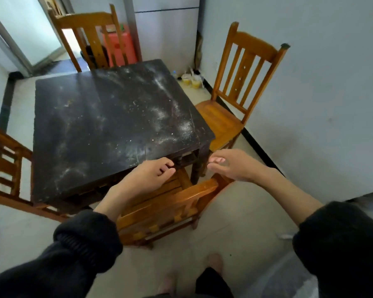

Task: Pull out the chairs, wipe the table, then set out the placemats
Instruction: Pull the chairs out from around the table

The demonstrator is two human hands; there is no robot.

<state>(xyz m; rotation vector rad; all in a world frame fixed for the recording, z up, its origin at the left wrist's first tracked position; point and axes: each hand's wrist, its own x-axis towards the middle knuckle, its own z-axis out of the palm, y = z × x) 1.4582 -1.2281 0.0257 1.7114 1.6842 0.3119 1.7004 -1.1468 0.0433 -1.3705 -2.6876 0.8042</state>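
Note:
A dark square table (108, 123) stands in the middle, its top streaked with white dust and crumbs. Four orange wooden chairs surround it. The near chair (172, 201) is tucked partly under the table's front edge, its backrest toward me. My left hand (146, 179) hovers above that chair's seat by the table edge, fingers curled, holding nothing. My right hand (230, 166) floats just above the backrest's right end, fingers apart and empty. The right chair (235, 100), the far chair (91, 37) and the left chair (7, 168) stand by the other sides.
A white wall (310, 82) runs close along the right. Cups and a bottle (190, 79) sit on the floor in the far corner. A pink stool (119, 46) stands behind the far chair, beside a white fridge (166, 29). My feet (213, 263) show below.

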